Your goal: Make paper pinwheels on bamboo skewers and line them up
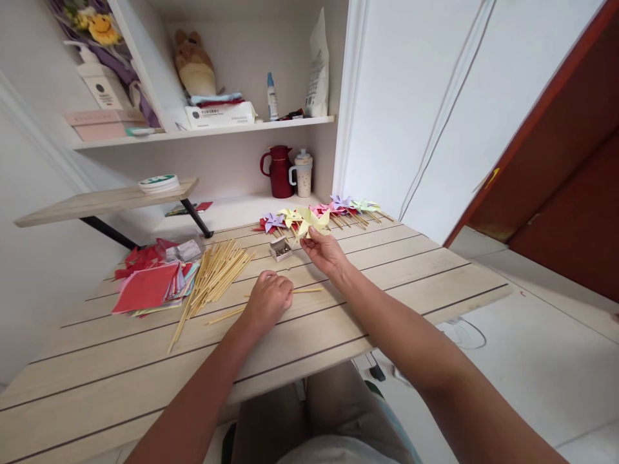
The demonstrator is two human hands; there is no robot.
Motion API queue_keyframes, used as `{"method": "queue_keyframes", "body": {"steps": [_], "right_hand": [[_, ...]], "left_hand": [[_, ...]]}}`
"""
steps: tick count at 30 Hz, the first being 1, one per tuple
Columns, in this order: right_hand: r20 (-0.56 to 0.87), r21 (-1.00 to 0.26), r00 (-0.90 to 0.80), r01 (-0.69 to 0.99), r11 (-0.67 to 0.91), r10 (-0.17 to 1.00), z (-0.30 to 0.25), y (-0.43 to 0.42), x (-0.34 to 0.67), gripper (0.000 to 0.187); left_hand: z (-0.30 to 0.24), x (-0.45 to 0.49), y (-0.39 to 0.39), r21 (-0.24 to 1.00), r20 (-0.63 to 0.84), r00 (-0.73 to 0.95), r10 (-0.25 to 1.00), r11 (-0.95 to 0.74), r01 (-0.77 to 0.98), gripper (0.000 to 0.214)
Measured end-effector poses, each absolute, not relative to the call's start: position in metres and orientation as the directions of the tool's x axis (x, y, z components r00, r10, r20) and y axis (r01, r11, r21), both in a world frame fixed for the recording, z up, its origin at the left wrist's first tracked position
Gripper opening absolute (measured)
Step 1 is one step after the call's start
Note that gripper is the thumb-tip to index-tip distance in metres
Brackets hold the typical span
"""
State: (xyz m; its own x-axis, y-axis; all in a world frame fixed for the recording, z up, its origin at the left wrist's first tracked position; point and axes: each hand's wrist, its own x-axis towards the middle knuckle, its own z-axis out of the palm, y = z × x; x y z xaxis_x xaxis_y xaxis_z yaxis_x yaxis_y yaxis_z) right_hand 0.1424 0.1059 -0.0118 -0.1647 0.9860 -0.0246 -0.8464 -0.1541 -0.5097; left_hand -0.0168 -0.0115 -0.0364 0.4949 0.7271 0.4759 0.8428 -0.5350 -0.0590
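Note:
My right hand (325, 250) pinches a pale yellow paper pinwheel (309, 222) above the far part of the table. My left hand (269, 298) is closed, knuckles up, near the table's middle. A thin wooden stick (308, 290) shows on its right side and another stick (227, 316) on its left; whether the fingers grip anything is hidden. Between the hands and the wall stands a small open box (280, 249) of tiny metal pieces. Behind it lies a row of finished pinwheels on sticks, among them a purple pinwheel (275, 222) and a green pinwheel (364, 205).
To the left lie a pile of wooden sticks (217, 274) and a stack of coloured paper squares (147, 287). A small raised shelf (106, 201) stands behind them. Against the back are a red jug (280, 171) and a lidded cup (304, 174), below a wall shelf (213, 132).

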Motion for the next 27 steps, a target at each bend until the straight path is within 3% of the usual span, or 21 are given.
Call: {"method": "queue_keyframes", "body": {"steps": [9,24,27], "right_hand": [[-0.054,-0.435,-0.18,-0.881,-0.185,0.982,-0.007,0.102,0.137,0.019],[-0.063,-0.366,-0.235,-0.899,-0.242,0.97,0.006,0.088,0.131,0.017],[-0.037,-0.373,-0.25,-0.895,-0.245,0.968,0.004,0.086,0.129,0.018]], "left_hand": [[-0.022,-0.008,0.002,0.185,0.595,0.112,0.796,-0.271,0.945,0.013],[-0.024,0.011,0.011,0.263,0.448,0.09,0.889,-0.227,0.938,0.029],[-0.024,0.012,0.011,0.344,0.407,0.079,0.91,-0.233,0.91,0.036]]}}
